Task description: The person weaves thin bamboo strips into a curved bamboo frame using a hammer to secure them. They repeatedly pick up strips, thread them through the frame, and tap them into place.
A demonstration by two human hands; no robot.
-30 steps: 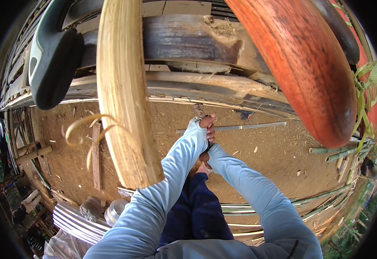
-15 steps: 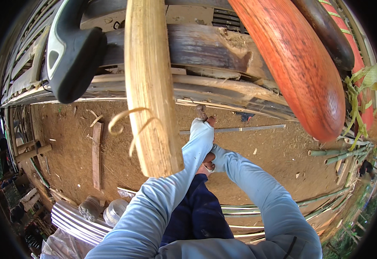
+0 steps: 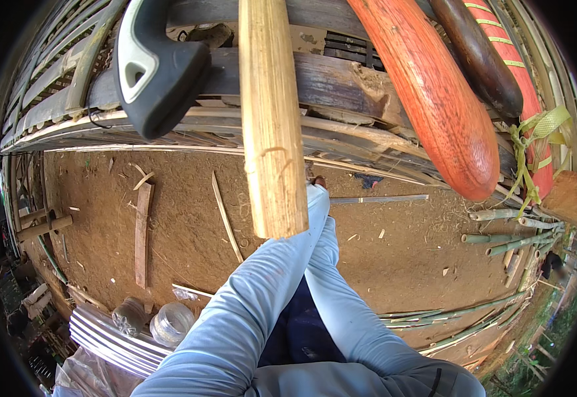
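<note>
My left arm [image 3: 235,317] in a light blue sleeve reaches forward to below the slatted bench. Only a small part of my left hand [image 3: 319,180] shows past the cuff, beside the pale wooden piece [image 3: 272,132]; its fingers are too hidden to read. The right sleeve [image 3: 361,311] crosses inward behind the left one, which hides my right hand. Jutting over the bench edge, the wooden piece has a squared end and a thin curl on its face. To its left is a black and grey saw handle [image 3: 159,79]. A glossy orange-red wooden handle [image 3: 434,99] lies on the right.
The slatted bench [image 3: 334,83] spans the top. Beside the orange-red handle are a dark wooden handle [image 3: 483,63] and a red sheath wrapped in yellow-green strips [image 3: 543,155]. A board [image 3: 143,235] lies on the dirt floor, with bamboo poles [image 3: 500,238] at right and a clear container [image 3: 171,323] lower left.
The view has shifted, so the saw handle and wooden piece sit farther right and higher. My right hand, visible earlier near the left sleeve, is now hidden. A thin stick shows on the floor.
</note>
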